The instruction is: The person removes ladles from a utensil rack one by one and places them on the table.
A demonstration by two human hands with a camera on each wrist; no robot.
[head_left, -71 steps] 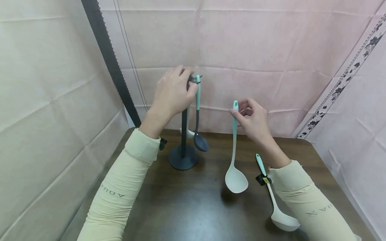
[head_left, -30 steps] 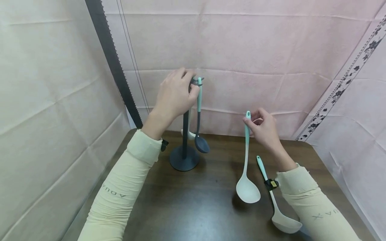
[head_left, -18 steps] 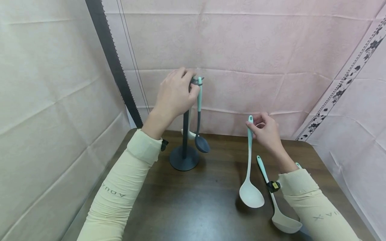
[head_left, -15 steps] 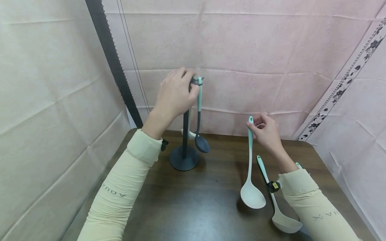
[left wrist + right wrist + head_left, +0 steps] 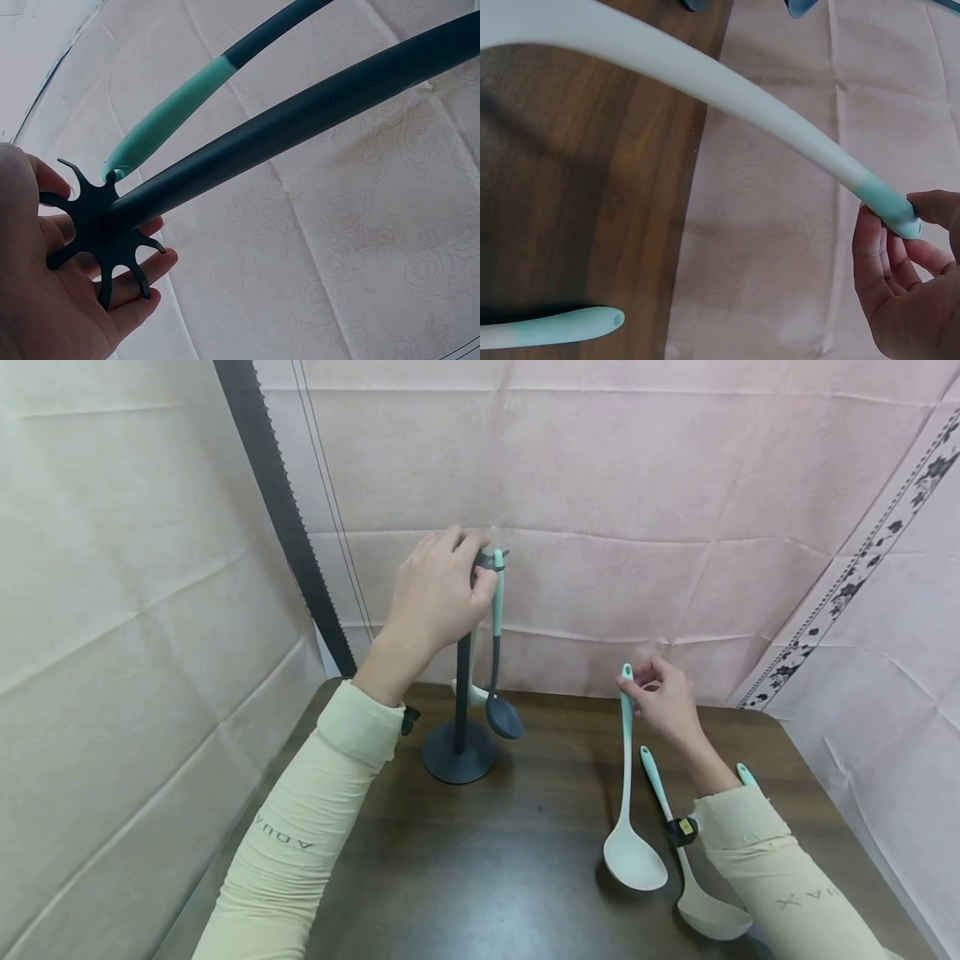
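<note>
My left hand grips the top of a dark utensil stand; in the left wrist view its fingers reach around the hooked ring. From a hook hangs a dark ladle with a mint handle. A white utensil hangs behind the pole, partly hidden. To the right, my right hand pinches a white ladle by the mint end of its handle, thumb on one side and fingers on the other. Its bowl hangs low over the table; whether it touches cannot be told.
Another white ladle with a mint handle lies on the brown table beside the right wrist. A further mint handle shows past the right sleeve. Pale cloth walls stand behind and at both sides.
My right hand has moved right and down with the white ladle, away from the stand. A mint handle has come into view past the right sleeve. The left hand stays on the stand.
</note>
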